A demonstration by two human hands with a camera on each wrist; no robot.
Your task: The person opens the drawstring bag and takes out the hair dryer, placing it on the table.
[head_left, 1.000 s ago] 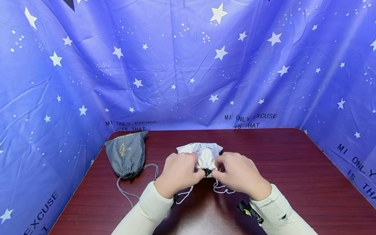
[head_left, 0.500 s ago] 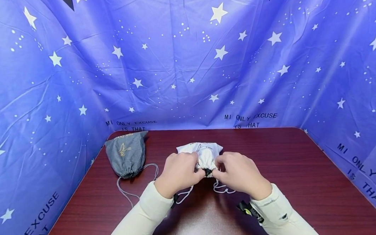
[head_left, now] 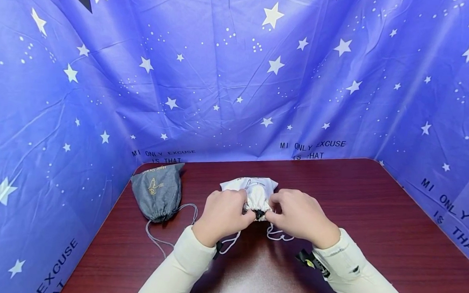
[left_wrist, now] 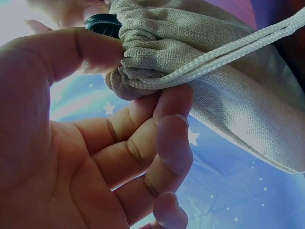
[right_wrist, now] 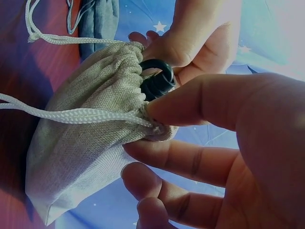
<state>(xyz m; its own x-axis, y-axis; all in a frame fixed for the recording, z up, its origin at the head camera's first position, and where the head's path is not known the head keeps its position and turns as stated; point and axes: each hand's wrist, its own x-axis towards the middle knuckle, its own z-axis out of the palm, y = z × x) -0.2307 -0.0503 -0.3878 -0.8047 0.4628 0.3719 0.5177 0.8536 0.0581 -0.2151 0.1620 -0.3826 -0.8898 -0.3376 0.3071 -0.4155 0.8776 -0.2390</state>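
Observation:
A white drawstring bag (head_left: 257,196) with dark print is at the middle of the table, its gathered mouth toward me. My left hand (head_left: 224,214) pinches the left side of the mouth between thumb and fingers. On the other side, my right hand (head_left: 298,216) pinches the rim the same way. From the mouth pokes a black looped piece (right_wrist: 157,78), perhaps a cord's end; the rest is hidden inside the bag. White cords (left_wrist: 228,55) hang from both sides of the gathered cloth.
A grey drawstring bag (head_left: 158,193) with gold print lies at the left of the dark red wooden table (head_left: 374,207), its grey cord (head_left: 159,242) trailing toward me. A blue star-printed cloth (head_left: 222,75) hangs round the back and sides.
Both hands keep their pinch on the white drawstring bag's mouth, with almost no movement. The left part of the hanging cloth has shifted slightly.

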